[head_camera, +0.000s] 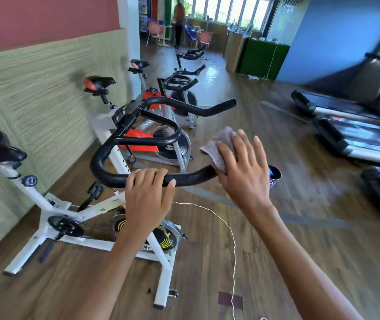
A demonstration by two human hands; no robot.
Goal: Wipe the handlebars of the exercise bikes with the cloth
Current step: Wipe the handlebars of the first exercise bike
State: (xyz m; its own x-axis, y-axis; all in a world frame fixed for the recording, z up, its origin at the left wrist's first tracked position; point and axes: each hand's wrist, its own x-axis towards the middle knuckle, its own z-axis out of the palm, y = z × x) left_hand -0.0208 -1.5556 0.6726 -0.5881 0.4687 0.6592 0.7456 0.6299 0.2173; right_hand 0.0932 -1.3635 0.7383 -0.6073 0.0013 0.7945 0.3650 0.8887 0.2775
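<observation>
Left hand grips handlebar, right hand flat, pressing cloth at its end; bikes behind apparently unwiped.

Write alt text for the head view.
A person's right hand presses a grey cloth against the end of a bike's black handlebar, while the left hand grips the bar beside it. More bikes line the wall behind; treadmills stand at right.
</observation>
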